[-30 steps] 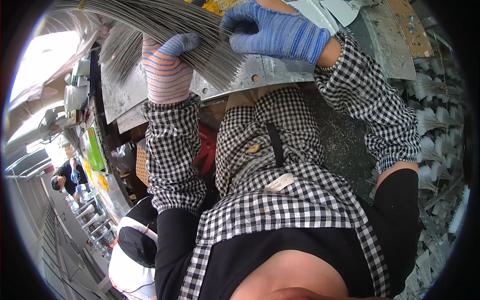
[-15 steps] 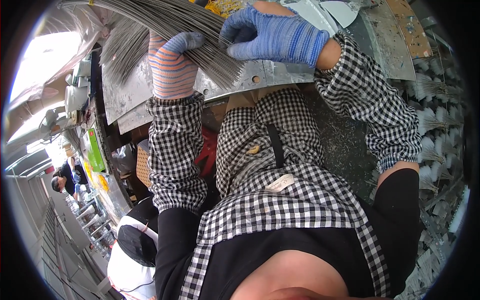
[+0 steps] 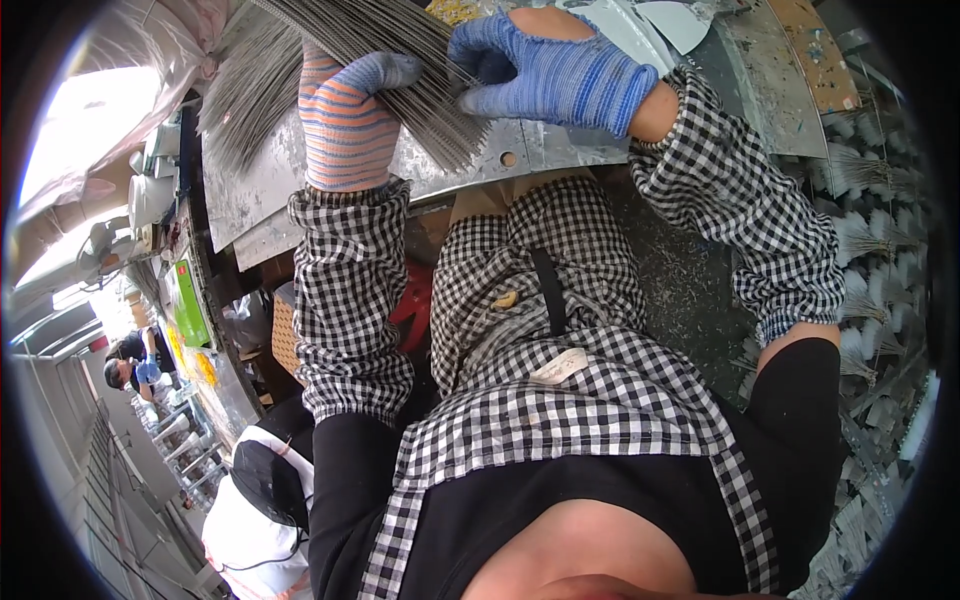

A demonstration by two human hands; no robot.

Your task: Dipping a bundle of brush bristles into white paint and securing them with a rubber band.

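Note:
A thick bundle of grey twisted metal wires slants from the upper left down to its ends near the table's front edge. My left hand, in an orange-and-blue striped glove, is wrapped round the bundle from below, its thumb lying across the top. At the bundle's right edge is my right hand, in a blue striped glove with bare skin showing at the back. Its fingers curve, with a gap between them and the thumb; the tips are close against the wires. Behind my left hand, more loose wires fan out on the table.
The metal-topped worktable has a round hole near its front edge. White sheet pieces lie beyond my right hand. Bristly wire brushes hang or stack at the right. A person works far left, near a green box.
The bundle and my left thumb have shifted slightly to the right. My right fingers have lifted, and the gap to the thumb is wider. The distant person's arm has moved.

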